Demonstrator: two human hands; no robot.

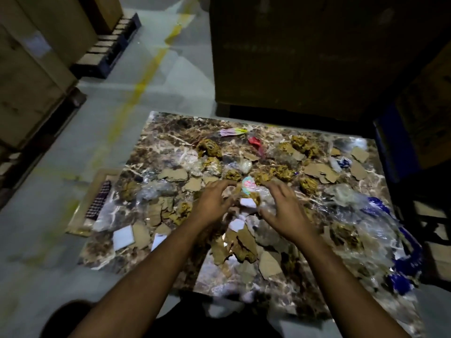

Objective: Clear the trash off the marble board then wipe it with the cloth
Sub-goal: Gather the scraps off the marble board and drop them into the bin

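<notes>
Both hands reach over the middle of the marble board (pixel 156 142), fingers spread and loosely bent, neither one closed round anything: the left hand (pixel 211 203) hovers palm-down over torn cardboard, and the right hand (pixel 284 211) does the same just beside it, with a small heap of scraps between them, among them a round pale wrapper (pixel 248 186) and a white paper scrap (pixel 247 202); whether the fingertips touch the litter cannot be told. Going from the left, stacked cardboard boxes (pixel 31 69) stand on dark pallets on the grey floor, which carries a worn yellow line (pixel 144 76). Next comes a flat wooden tray (pixel 97 184) lying against the board's left edge, and on it rests the checked cloth (pixel 98 200), folded in a long strip. The board itself is brown with white veins and strewn all over with trash: a white paper square (pixel 123 237) near its left front corner, cardboard pieces (pixel 173 175), crumpled yellowish wads (pixel 209 147), and clear plastic film. Farther right lie a red wrapper (pixel 255 142) toward the far edge and a blue-and-clear plastic bag (pixel 400 240) along the right edge. A large dark box (pixel 305 52) stands behind the board.
</notes>
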